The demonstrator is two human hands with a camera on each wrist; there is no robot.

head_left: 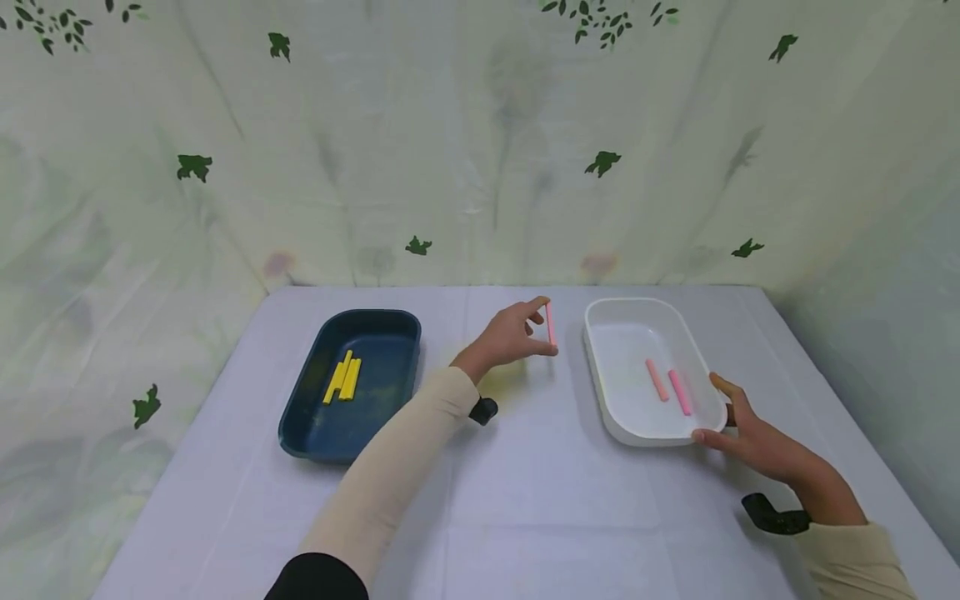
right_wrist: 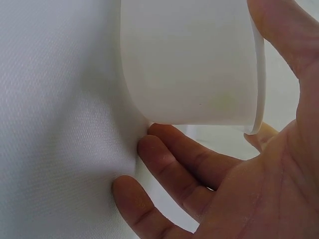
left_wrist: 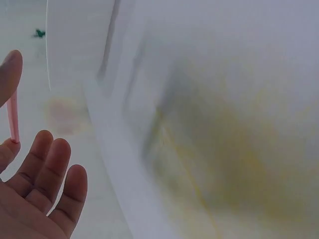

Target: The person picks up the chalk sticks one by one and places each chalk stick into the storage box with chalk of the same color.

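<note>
My left hand (head_left: 513,333) is raised over the middle of the table, pinching a pink chalk stick (head_left: 551,323) by its two ends between thumb and index finger. In the left wrist view the same chalk (left_wrist: 13,117) spans from fingertip to fingertip, while the other fingers stay half bent. At the right, my right hand (head_left: 765,442) grips the near right corner of a white tray (head_left: 637,429). Its thumb and index finger lie at the rim. Lower fingers reach by the tray's underside (right_wrist: 194,64) in the right wrist view. Inside that tray lie an orange-pink chalk (head_left: 657,380) and a bright pink chalk (head_left: 679,392).
A dark blue tray (head_left: 390,425) stands on the left with several yellow chalk sticks (head_left: 350,379) in it. Yellow dust (head_left: 504,383) marks the white tablecloth (head_left: 547,517) between the trays. Behind the table hangs a patterned curtain (head_left: 465,167).
</note>
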